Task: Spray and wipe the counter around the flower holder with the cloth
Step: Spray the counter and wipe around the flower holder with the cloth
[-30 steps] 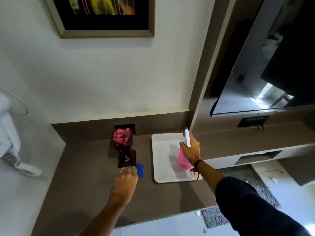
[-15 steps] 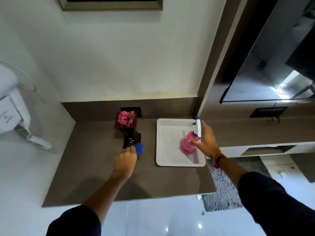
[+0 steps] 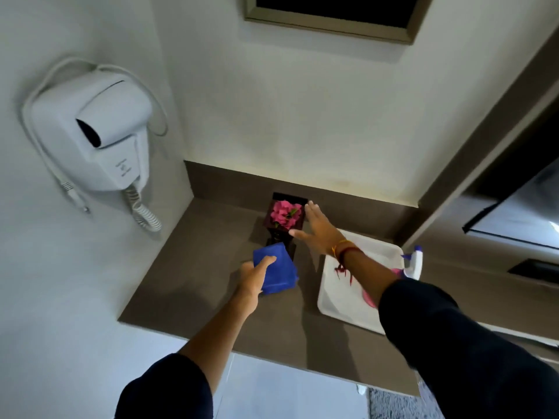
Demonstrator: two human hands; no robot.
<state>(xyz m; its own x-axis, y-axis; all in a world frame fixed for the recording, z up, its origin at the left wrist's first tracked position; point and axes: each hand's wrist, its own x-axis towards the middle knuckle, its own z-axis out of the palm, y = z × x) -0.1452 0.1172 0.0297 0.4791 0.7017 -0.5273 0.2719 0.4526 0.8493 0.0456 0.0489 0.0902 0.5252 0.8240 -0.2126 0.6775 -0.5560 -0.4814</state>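
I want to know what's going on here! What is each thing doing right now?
Left hand: shut on the blue cloth.
Right hand: open, reaching beside the flower holder.
Spray bottle: standing in the white tray, let go.
Hair dryer: hung on wall.

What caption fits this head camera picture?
Left hand holds folded blue cloth; open right hand reaches dark wooden flower holder.

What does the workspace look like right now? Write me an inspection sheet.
Surface: brown counter, no spills visible.
Job's things: blue cloth in left hand; flower holder near back wall; spray bottle standing in white tray.
Clutter: nothing seen.
Grippers: left hand shut on cloth; right hand open, beside flower holder.
Cables: coiled cord under hair dryer.
Surroundings: picture frame on wall.
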